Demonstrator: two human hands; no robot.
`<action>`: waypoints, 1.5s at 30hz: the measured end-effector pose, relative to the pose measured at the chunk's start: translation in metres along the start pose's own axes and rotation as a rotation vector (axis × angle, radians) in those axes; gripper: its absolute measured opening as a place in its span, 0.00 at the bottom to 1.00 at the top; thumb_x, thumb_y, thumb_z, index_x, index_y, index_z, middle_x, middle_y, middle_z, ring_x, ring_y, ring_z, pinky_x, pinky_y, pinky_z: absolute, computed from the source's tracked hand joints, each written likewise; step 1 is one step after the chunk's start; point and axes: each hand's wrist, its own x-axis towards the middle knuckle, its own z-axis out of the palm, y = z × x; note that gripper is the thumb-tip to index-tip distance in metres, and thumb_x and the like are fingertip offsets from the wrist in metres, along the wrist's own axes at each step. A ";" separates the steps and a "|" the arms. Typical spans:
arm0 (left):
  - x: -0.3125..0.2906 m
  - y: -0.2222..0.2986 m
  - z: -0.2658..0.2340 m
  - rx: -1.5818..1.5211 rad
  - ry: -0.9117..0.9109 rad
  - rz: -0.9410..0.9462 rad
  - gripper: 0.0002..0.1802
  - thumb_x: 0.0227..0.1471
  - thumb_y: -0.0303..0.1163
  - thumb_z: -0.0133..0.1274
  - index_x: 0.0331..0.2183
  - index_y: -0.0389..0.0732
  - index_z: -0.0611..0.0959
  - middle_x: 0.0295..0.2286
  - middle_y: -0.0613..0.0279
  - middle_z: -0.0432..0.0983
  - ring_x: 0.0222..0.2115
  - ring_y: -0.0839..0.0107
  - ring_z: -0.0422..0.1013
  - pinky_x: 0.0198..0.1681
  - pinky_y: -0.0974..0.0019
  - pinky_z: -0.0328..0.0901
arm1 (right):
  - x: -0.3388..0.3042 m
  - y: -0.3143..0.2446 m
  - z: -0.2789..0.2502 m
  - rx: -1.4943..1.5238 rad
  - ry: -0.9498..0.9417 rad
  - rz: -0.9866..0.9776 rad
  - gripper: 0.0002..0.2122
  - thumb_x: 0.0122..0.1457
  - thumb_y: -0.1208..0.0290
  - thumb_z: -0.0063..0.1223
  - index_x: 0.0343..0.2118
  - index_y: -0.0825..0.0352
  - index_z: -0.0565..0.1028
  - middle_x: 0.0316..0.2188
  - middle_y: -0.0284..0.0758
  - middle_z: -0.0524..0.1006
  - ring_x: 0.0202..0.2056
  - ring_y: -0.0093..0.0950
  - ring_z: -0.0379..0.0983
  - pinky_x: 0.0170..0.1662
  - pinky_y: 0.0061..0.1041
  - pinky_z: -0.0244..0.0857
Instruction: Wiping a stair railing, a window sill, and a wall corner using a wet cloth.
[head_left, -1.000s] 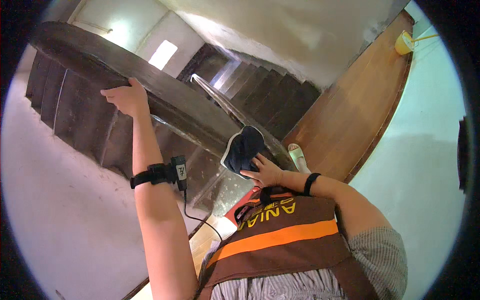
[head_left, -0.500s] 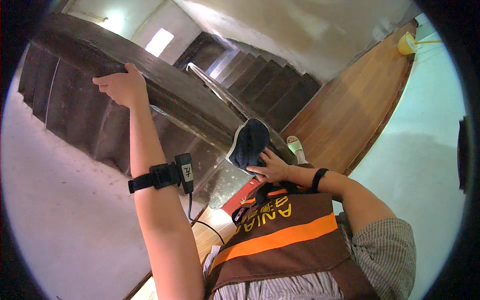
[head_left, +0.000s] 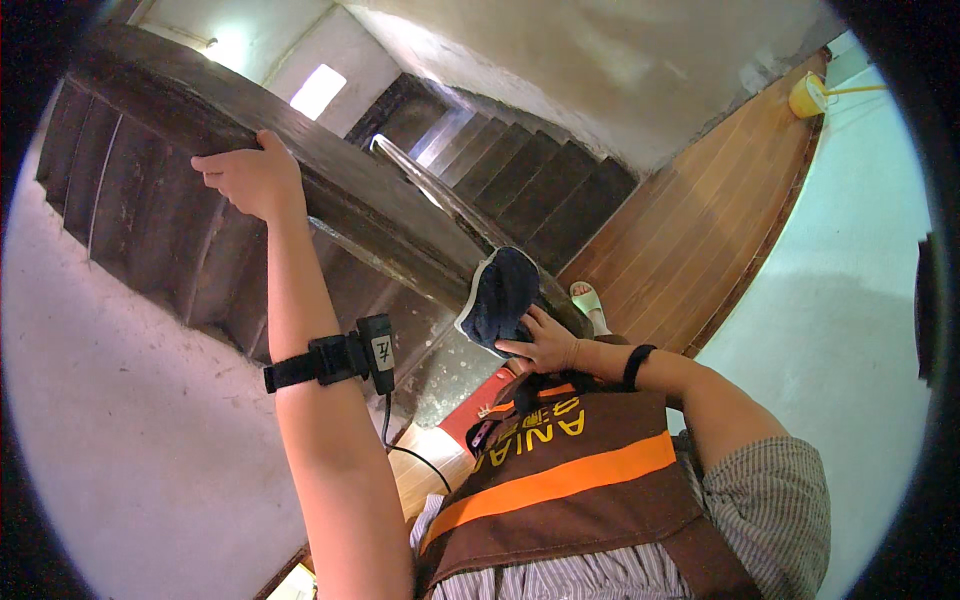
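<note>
My left hand [head_left: 252, 182] is stretched out to the dark stair banister [head_left: 360, 208]. It rests against the banister's side, thumb at the upper edge and fingers pointing left, apart from the thumb. In front of my body my right hand [head_left: 545, 342] is closed on a dark blue cloth [head_left: 507, 295] with a white edge. The cloth lies over the near end of the banister. My fingertips show on top of it; its underside is hidden.
Dark stairs [head_left: 540, 190] run beyond the banister, and more steps [head_left: 150, 190] lie on its left side. A wood-plank floor [head_left: 690, 220] stretches right, with a yellow bucket [head_left: 808, 97] at its far end. A red object [head_left: 478, 410] lies low beside the apron [head_left: 570, 480].
My left hand has shifted slightly right and down in the picture, still at the banister. The cloth and my right hand have moved a little the same way.
</note>
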 end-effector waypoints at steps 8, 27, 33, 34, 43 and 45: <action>0.005 -0.007 0.000 0.016 0.028 0.025 0.49 0.45 0.39 0.53 0.53 0.21 0.42 0.48 0.32 0.51 0.42 0.46 0.65 0.41 0.53 0.68 | 0.004 -0.002 0.001 0.035 0.005 0.009 0.28 0.37 0.63 0.56 0.48 0.50 0.68 0.36 0.40 0.67 0.40 0.43 0.60 0.48 0.48 0.57; -0.006 -0.002 -0.010 -0.033 -0.019 -0.052 0.48 0.44 0.38 0.54 0.53 0.24 0.44 0.49 0.34 0.53 0.44 0.46 0.64 0.44 0.55 0.66 | -0.009 -0.002 0.008 0.046 -0.066 0.008 0.30 0.38 0.62 0.58 0.50 0.48 0.66 0.36 0.49 0.67 0.40 0.47 0.61 0.47 0.50 0.57; -0.004 -0.002 -0.007 -0.029 -0.001 -0.045 0.47 0.44 0.37 0.55 0.53 0.24 0.45 0.46 0.35 0.56 0.43 0.47 0.65 0.43 0.56 0.67 | -0.007 -0.002 0.006 0.046 -0.043 -0.010 0.29 0.37 0.61 0.59 0.49 0.50 0.67 0.36 0.48 0.66 0.39 0.47 0.61 0.46 0.50 0.57; -0.004 -0.003 -0.006 -0.020 0.023 -0.031 0.47 0.43 0.36 0.55 0.53 0.24 0.46 0.46 0.36 0.56 0.43 0.47 0.65 0.42 0.57 0.68 | -0.007 -0.001 0.006 0.046 -0.043 -0.011 0.29 0.37 0.61 0.59 0.49 0.50 0.67 0.36 0.48 0.66 0.39 0.47 0.61 0.46 0.50 0.57; -0.006 0.001 -0.011 -0.010 0.004 -0.035 0.47 0.43 0.37 0.55 0.53 0.23 0.45 0.46 0.36 0.56 0.42 0.47 0.66 0.41 0.56 0.68 | -0.006 -0.001 0.002 0.031 -0.030 -0.063 0.29 0.38 0.61 0.59 0.49 0.51 0.67 0.38 0.44 0.66 0.41 0.45 0.60 0.46 0.50 0.58; -0.006 0.001 -0.012 -0.010 -0.001 -0.038 0.47 0.43 0.37 0.55 0.53 0.22 0.45 0.45 0.36 0.56 0.42 0.47 0.66 0.41 0.56 0.68 | -0.005 -0.002 0.001 0.025 -0.040 -0.050 0.29 0.39 0.62 0.59 0.49 0.51 0.66 0.38 0.44 0.66 0.41 0.44 0.60 0.47 0.49 0.58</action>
